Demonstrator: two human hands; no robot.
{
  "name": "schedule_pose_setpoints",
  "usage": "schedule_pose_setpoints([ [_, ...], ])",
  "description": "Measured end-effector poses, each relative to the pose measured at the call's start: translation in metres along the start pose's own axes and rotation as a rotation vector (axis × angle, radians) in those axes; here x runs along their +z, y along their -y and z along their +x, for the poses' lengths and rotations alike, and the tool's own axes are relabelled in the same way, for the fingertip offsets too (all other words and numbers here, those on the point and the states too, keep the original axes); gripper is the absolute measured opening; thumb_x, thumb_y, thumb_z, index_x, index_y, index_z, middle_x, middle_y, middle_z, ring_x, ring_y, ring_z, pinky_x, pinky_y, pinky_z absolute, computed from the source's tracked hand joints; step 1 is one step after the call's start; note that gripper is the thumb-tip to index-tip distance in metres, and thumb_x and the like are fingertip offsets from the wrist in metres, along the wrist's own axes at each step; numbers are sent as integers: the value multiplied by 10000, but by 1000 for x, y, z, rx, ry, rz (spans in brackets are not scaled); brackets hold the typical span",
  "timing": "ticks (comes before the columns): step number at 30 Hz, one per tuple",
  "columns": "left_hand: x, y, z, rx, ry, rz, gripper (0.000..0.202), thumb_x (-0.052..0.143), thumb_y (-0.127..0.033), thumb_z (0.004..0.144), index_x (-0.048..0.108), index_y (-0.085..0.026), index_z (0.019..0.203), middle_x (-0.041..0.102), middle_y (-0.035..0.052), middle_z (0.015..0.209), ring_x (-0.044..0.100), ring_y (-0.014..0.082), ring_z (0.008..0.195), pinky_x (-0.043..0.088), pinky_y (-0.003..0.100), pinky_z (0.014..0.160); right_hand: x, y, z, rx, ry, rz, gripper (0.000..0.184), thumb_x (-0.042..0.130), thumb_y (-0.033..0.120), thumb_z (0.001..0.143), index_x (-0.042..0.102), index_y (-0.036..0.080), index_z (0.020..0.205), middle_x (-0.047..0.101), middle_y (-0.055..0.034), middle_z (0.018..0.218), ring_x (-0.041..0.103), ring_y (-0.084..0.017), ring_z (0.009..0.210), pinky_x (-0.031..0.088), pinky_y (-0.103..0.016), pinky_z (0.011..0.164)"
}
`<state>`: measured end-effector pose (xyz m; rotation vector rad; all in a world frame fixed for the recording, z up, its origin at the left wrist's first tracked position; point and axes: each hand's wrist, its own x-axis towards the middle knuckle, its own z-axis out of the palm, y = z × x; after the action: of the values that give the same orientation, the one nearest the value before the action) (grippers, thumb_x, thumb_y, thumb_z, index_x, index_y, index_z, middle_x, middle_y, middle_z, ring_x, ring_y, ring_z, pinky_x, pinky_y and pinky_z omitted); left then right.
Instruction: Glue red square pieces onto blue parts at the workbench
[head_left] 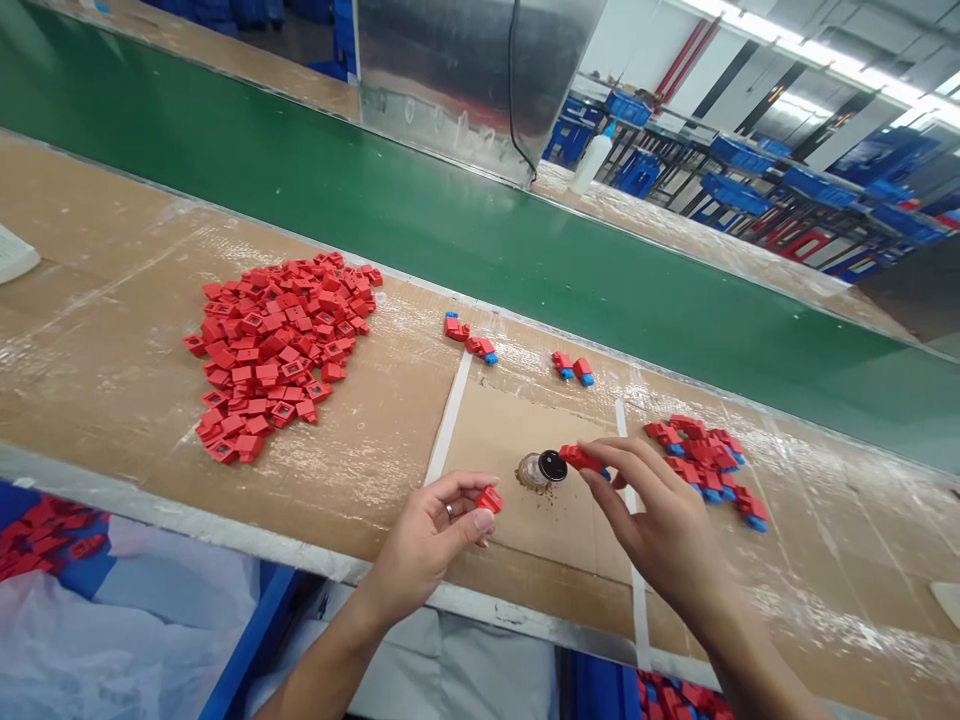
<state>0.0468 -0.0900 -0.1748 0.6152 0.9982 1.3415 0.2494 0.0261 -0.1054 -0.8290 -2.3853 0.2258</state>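
My left hand [442, 530] pinches a small red plastic block [490, 499] between thumb and fingers, over the front of a cardboard sheet [517, 410]. In my right hand [652, 500] is a red and blue plastic piece [581, 458], gripped at its right end. Its left tip meets or nearly meets a round black disc [553, 465] on a small clear round jar [531, 470]; whether they touch I cannot tell. Brown specks lie around the jar. Fingers partly cover the blue part.
A large heap of red blocks [277, 350] lies at left, and red-blue pieces [701, 455] form a pile at right. Several more sit near the green conveyor belt [420, 220]. Blue bins [251, 640] stand below the table's front edge. A white bottle [592, 162] stands beyond the belt.
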Motion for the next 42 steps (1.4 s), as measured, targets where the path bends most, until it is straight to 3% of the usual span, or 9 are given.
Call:
schedule_pose_setpoints([
  [3,1,0,0,2,0,-8,350,730,-330,807,665,-211,1130,664,30,937,578,107,785,493,228,699,-1,0,-3,42,-100,3,234,587,144,917,608,213,1140,656,-56,1047,624,-175,908,527,-297,710],
  [7,0,0,-1,-1,8,-31,341,746,-300,797,669,-208,1116,685,25,931,591,105,835,489,220,763,1,-2,-5,45,81,0,198,579,200,936,608,218,1131,656,-42,1046,624,-159,874,522,-286,721],
  [20,1,-1,-3,-50,15,-9,318,788,-270,754,682,-195,1044,712,29,946,622,108,877,506,203,784,2,18,-9,211,41,152,165,592,228,934,609,241,1098,633,-2,980,547,-112,766,459,-246,686],
  [26,1,-2,-2,-32,32,18,305,774,-264,770,678,-194,1051,700,23,942,613,100,867,497,196,792,14,37,-14,262,149,363,170,593,240,934,609,249,1103,642,6,960,558,-105,748,471,-236,691],
  [42,3,-5,-5,-46,85,11,328,747,-284,792,668,-164,1087,741,68,956,659,153,877,513,256,807,25,46,-15,235,206,436,141,600,221,922,627,224,1060,661,-12,936,570,-109,708,482,-231,650],
])
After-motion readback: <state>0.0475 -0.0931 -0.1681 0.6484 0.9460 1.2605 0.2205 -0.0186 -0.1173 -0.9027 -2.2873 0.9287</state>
